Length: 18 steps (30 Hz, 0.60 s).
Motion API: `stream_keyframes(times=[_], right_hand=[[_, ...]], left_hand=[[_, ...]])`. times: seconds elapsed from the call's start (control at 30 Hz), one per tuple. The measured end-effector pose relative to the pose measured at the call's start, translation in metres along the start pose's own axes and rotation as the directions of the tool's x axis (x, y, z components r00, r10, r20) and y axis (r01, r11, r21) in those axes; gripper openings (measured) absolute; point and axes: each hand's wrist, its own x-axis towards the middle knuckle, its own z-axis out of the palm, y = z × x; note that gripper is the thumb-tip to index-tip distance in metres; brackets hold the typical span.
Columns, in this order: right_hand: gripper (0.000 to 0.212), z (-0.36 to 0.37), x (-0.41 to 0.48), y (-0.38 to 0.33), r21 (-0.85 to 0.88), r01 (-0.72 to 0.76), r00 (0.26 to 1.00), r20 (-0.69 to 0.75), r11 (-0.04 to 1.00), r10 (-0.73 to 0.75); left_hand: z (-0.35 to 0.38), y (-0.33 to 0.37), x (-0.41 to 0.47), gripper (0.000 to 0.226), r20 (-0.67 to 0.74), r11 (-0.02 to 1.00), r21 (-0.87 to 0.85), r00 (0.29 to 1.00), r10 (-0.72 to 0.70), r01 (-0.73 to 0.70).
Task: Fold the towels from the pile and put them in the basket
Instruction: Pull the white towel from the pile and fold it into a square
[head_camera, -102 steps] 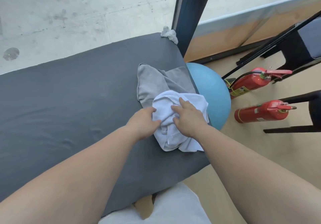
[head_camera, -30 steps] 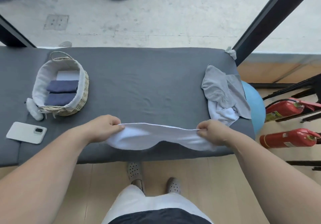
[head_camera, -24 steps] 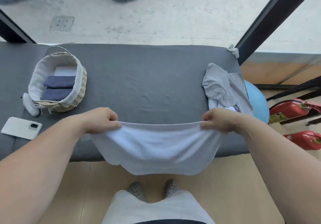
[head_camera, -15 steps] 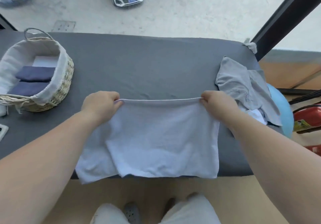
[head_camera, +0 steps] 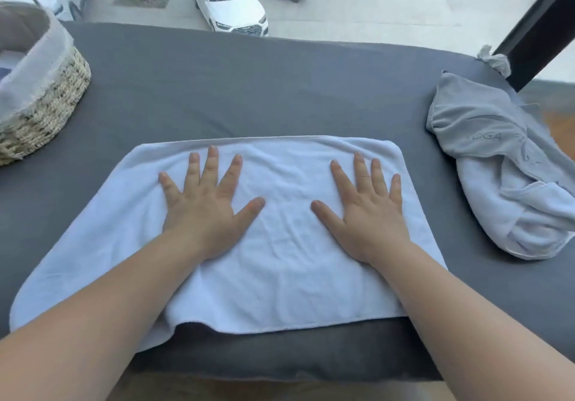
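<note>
While splayed flat, left hand (head_camera: 202,211) and right hand (head_camera: 370,217) press the soft, round-cornered white towel (head_camera: 280,273).

A long table (head_camera: 280,89) covered in dark grey cloth fills the view, its far edge against a window. 1 white towel (head_camera: 280,260) lies spread flat on its middle, the near hem just short of the front edge and sagging lower on the left. At the far left stands 1 woven basket (head_camera: 46,99) with a pale fabric liner, partly cut off by the frame and apart from the towel. On the right end sits a crumpled pile (head_camera: 497,167) of towels, grey on top and paler beneath. A small knot of pale cloth (head_camera: 494,61) sits at the far right corner.
</note>
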Motion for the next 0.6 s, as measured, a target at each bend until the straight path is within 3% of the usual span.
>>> stream_keyframes(times=[0.37,0.5,0.6], right_hand=[[0.1,-0.001,-0.034,0.012,0.01,-0.109,0.988,0.109,0.994,0.107],[0.099,-0.014,-0.028,0.01,0.006,-0.153,0.982,0.117,0.988,0.152],[0.092,-0.022,-0.021,-0.01,-0.02,-0.061,0.997,0.037,0.998,0.062]], left_hand=[[-0.017,0.004,0.029,0.089,0.051,0.977,-0.043,0.976,0.212,-0.209],[-0.021,-0.002,0.005,0.082,-0.016,0.981,-0.058,0.982,0.187,-0.187],[-0.027,-0.02,-0.017,0.075,-0.07,0.994,0.026,0.992,0.105,-0.103]])
